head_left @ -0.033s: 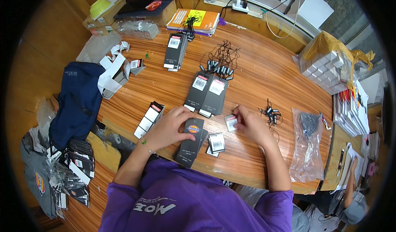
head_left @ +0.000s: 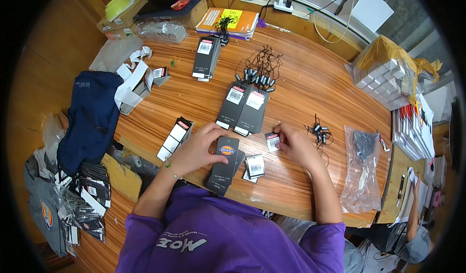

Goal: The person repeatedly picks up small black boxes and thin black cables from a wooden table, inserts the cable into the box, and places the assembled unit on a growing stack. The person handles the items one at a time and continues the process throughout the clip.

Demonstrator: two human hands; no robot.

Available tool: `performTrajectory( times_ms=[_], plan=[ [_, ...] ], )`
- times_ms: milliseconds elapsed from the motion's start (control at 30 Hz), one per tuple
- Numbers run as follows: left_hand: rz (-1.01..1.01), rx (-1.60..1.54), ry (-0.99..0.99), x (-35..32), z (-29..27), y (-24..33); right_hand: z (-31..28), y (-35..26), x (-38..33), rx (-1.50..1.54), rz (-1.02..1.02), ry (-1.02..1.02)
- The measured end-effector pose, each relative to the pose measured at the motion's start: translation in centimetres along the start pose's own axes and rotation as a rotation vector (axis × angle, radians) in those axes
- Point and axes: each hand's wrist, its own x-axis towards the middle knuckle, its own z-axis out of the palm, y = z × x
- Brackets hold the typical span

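My left hand (head_left: 196, 149) grips the upper end of a long black hang tag (head_left: 224, 168) with an orange emblem, which lies on a short stack near the table's front edge. My right hand (head_left: 297, 144) pinches a small black tag with a white label (head_left: 272, 141) just to the right of it. Two more small labelled tags (head_left: 254, 166) lie flat between my hands. Just beyond my hands sit two side-by-side stacks of long black tags (head_left: 242, 109). A small bunch of black string fasteners (head_left: 320, 132) lies right of my right hand.
On the wooden table (head_left: 310, 79) are another tag stack (head_left: 206, 57), a white-labelled stack (head_left: 174, 133), a tangle of black strings (head_left: 259, 71), a plastic bag (head_left: 361, 168), bagged white boxes (head_left: 383, 71) and a navy garment (head_left: 90, 117). Another person (head_left: 412, 234) is at lower right.
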Motion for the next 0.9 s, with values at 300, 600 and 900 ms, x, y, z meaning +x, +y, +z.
performTrajectory(
  times_ms=[300,600,900],
  plan=[
    [-0.11,-0.276,0.002,0.0,-0.4,0.3,-0.1,0.6,-0.1,-0.125,-0.16,0.105],
    [-0.188,-0.881,0.082,0.5,-0.1,1.4,-1.1,-1.6,0.0,0.492,0.075,0.052],
    [-0.076,-0.92,0.114,1.6,3.4,4.6,-0.1,-5.5,-1.9,0.354,-0.186,0.246]
  ],
)
